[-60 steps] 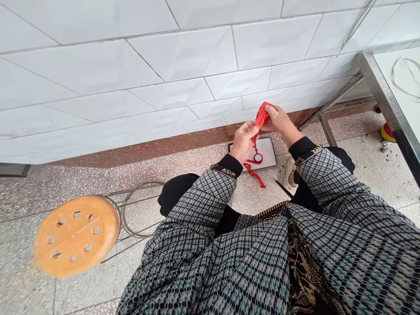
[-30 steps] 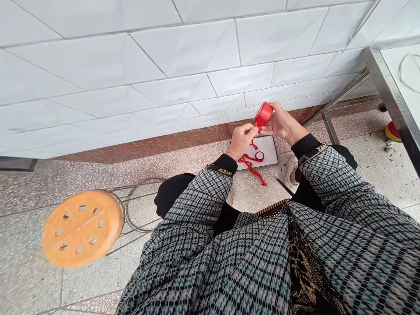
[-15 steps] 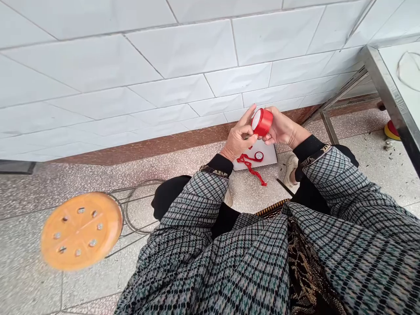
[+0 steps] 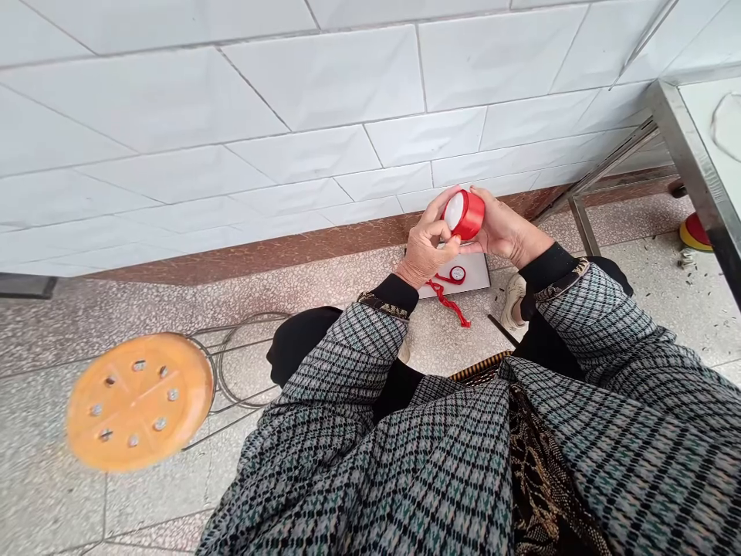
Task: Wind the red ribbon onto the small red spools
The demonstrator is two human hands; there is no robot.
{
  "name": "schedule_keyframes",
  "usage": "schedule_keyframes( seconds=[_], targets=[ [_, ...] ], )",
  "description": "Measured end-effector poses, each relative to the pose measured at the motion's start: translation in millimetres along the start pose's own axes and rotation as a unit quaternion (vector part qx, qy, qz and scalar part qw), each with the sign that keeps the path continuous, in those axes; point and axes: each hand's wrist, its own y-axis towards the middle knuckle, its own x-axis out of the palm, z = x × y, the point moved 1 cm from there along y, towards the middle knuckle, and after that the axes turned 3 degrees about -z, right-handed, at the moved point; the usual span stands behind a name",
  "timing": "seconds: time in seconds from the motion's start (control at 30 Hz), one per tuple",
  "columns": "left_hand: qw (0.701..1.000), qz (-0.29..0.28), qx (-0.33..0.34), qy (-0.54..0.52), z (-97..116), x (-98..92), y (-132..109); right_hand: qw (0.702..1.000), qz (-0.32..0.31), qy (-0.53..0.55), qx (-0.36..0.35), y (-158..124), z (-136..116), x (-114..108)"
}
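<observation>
A roll of shiny red ribbon (image 4: 473, 215) with a white end face is held up between both hands, in front of the wall's foot. My left hand (image 4: 427, 243) grips its white-faced side, fingers curled and thumb against the lower edge. From the other side my right hand (image 4: 505, 228) holds it, with the fingers partly hidden behind the roll. Below them a smaller red ribbon spool (image 4: 457, 274) lies on a white box (image 4: 473, 279). A twisted length of red ribbon (image 4: 447, 303) hangs from the box onto the floor.
An orange round stool (image 4: 142, 401) with metal legs stands at the left. On the right is a metal-framed table (image 4: 695, 154), with a red and yellow object (image 4: 696, 232) beneath it. The white tiled wall (image 4: 324, 77) rises close in front.
The left index finger, which was raised, now lies against the ribbon roll. The roll and both hands have shifted very slightly to the right in view.
</observation>
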Motion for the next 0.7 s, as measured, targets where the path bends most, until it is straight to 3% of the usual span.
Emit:
schedule_keyframes(
  seconds=[0.13,0.3,0.4,0.47,0.57,0.7],
  targets=[
    [1.0,0.007,-0.008,-0.005,-4,0.7,3,0.998,0.029,0.005,-0.063,1,4,4],
    [0.998,0.041,-0.031,-0.029,-16,-4.7,8,0.991,-0.02,-0.012,-0.135,-5,3,4],
    [0.999,0.024,-0.013,-0.031,-22,-7.6,9,0.988,-0.033,-0.033,-0.147,-9,2,3],
    [0.999,0.02,0.005,-0.026,-24,-8.4,11,0.987,-0.014,-0.037,-0.158,-8,1,1],
    [0.998,0.066,0.012,0.009,-28,-9.2,13,0.983,0.048,-0.042,-0.174,-2,0,-1],
    [0.997,0.065,-0.037,-0.032,-34,-7.7,15,0.974,0.102,-0.068,-0.191,9,0,-7]
  ],
)
